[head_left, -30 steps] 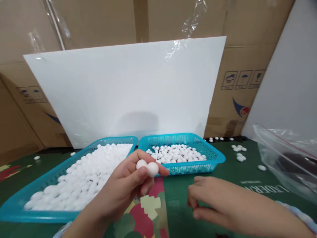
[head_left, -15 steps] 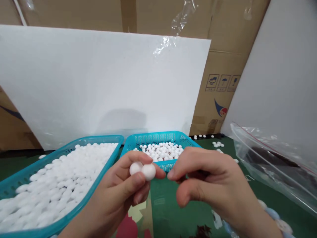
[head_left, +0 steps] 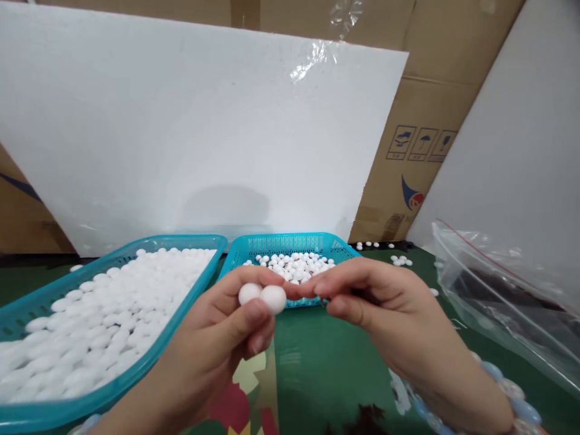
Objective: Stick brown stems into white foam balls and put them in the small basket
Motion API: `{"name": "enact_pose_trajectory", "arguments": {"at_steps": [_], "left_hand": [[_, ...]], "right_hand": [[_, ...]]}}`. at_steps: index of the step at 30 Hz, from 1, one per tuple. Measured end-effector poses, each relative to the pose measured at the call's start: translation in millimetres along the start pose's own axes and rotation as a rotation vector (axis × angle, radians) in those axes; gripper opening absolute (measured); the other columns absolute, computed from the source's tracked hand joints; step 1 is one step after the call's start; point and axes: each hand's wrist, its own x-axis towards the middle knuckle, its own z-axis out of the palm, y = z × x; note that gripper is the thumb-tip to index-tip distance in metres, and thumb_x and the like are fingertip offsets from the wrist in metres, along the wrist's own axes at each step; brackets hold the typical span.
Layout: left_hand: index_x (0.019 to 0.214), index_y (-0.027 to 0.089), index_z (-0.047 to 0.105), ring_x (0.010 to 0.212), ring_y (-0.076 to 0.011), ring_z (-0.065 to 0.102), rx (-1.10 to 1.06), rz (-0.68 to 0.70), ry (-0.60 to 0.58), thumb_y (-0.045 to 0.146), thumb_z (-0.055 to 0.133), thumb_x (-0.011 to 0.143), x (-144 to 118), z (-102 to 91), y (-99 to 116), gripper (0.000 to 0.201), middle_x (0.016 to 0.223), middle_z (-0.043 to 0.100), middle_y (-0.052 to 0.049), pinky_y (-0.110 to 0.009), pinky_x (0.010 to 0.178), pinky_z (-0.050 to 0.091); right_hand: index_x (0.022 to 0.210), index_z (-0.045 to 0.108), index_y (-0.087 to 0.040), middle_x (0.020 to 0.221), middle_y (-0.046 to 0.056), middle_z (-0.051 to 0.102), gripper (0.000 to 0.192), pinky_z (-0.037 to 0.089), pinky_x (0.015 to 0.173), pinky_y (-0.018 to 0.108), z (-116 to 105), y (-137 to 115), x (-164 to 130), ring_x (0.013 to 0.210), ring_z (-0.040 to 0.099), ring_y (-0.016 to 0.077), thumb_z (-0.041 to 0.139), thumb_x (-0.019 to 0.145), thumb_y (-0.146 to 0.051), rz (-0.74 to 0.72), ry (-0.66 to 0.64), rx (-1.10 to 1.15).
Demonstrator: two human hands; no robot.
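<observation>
My left hand (head_left: 222, 338) is closed around two white balls (head_left: 263, 296), pinching them between thumb and fingertips so they sit side by side, touching each other. My right hand (head_left: 385, 314) is loosely curled, its forefinger and thumb drawn together right beside the balls; whether it holds anything I cannot tell. The balls hang just in front of the small blue basket (head_left: 281, 246), which holds a thin layer of the same white balls. Left of that basket, touching it, lies a larger blue basket (head_left: 149, 356) heaped with many more. Behind the small basket a white board (head_left: 181, 133) leans on cardboard boxes (head_left: 421, 133). Right of the small basket lies a clear plastic bag (head_left: 507, 296) on the green table (head_left: 317, 374).
</observation>
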Motion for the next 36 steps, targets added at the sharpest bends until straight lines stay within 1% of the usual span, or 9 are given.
{"name": "enact_pose_trajectory", "arguments": {"at_steps": [2,5,11,14,17,21,25,31,36], "left_hand": [[0.062,0.022,0.056,0.036,-0.0010,0.029,-0.024,0.019,-0.005,0.036,0.057,0.055,-0.2,1.0,-1.6,0.016,0.037,0.035,0.007,-0.010,0.036,0.022],[0.063,0.024,0.056,0.035,-0.0005,0.029,-0.072,0.025,0.000,0.037,0.058,0.053,-1.2,1.8,-4.3,0.016,0.038,0.036,0.007,-0.010,0.037,0.024],[0.061,0.026,0.057,0.037,-0.0010,0.034,-0.094,0.003,-0.006,0.033,0.060,0.052,-5.0,4.1,-5.1,0.012,0.040,0.038,0.006,-0.009,0.037,0.026],[0.066,0.029,0.057,0.036,0.0002,0.033,-0.111,0.032,0.032,0.028,0.058,0.056,-7.9,7.5,-5.3,0.010,0.044,0.042,0.007,-0.009,0.037,0.026],[0.066,0.029,0.057,0.036,0.0000,0.033,-0.096,0.048,0.050,0.028,0.057,0.057,-9.7,9.9,-5.8,0.009,0.042,0.040,0.007,-0.009,0.036,0.026],[0.063,0.028,0.057,0.037,-0.0007,0.032,-0.033,0.086,0.040,0.030,0.058,0.056,-8.3,8.4,-6.8,0.007,0.042,0.039,0.006,-0.010,0.036,0.026],[0.062,0.027,0.056,0.037,-0.0014,0.031,0.015,0.101,0.062,0.027,0.056,0.058,-7.5,6.2,-6.9,0.004,0.041,0.037,0.007,-0.010,0.036,0.025],[0.060,0.025,0.055,0.036,-0.0017,0.030,0.038,0.098,0.100,0.032,0.057,0.055,-10.0,8.7,-6.3,0.009,0.042,0.040,0.006,-0.011,0.034,0.025],[0.058,0.023,0.056,0.035,-0.0017,0.029,0.060,0.086,0.059,0.034,0.058,0.053,-8.2,9.4,-6.5,0.013,0.040,0.039,0.006,-0.011,0.033,0.026]], "right_hand": [[0.064,0.060,-0.026,0.062,-0.006,0.061,0.028,0.046,0.052,0.011,2.0,-0.3,-0.2,0.060,0.056,0.0056,0.054,0.058,0.001,-0.027,-0.003,0.038],[0.056,0.060,-0.022,0.055,-0.004,0.056,0.020,0.044,0.047,0.011,5.0,-2.1,0.5,0.055,0.053,0.0052,0.058,0.055,-0.001,-0.129,-0.017,-0.011],[0.056,0.058,-0.020,0.048,-0.004,0.050,0.014,0.038,0.040,0.014,8.9,0.1,-0.5,0.049,0.048,0.0055,0.052,0.064,-0.010,-0.289,-0.053,-0.091],[0.060,0.055,-0.020,0.051,-0.004,0.051,0.007,0.037,0.039,0.015,9.5,6.9,-1.7,0.046,0.046,0.0059,0.054,0.063,-0.013,-0.276,0.010,-0.118],[0.062,0.051,-0.020,0.054,-0.003,0.050,0.004,0.036,0.039,0.017,10.2,11.3,-2.1,0.044,0.043,0.0061,0.052,0.065,-0.017,-0.255,0.037,-0.189],[0.061,0.045,-0.018,0.054,-0.002,0.044,0.012,0.034,0.043,0.018,11.5,10.9,-3.1,0.049,0.041,0.0069,0.044,0.072,-0.022,-0.320,-0.008,-0.268],[0.062,0.041,-0.018,0.057,-0.002,0.041,0.016,0.034,0.046,0.018,12.0,10.1,-5.4,0.053,0.040,0.0069,0.037,0.076,-0.024,-0.331,-0.066,-0.281],[0.061,0.039,-0.018,0.057,-0.002,0.040,0.018,0.033,0.047,0.018,11.2,9.8,-5.1,0.054,0.039,0.0073,0.036,0.076,-0.027,-0.324,-0.074,-0.268],[0.060,0.040,-0.017,0.056,-0.002,0.041,0.019,0.034,0.047,0.018,12.3,9.2,-4.8,0.054,0.039,0.0069,0.036,0.076,-0.028,-0.342,-0.082,-0.275]]}}
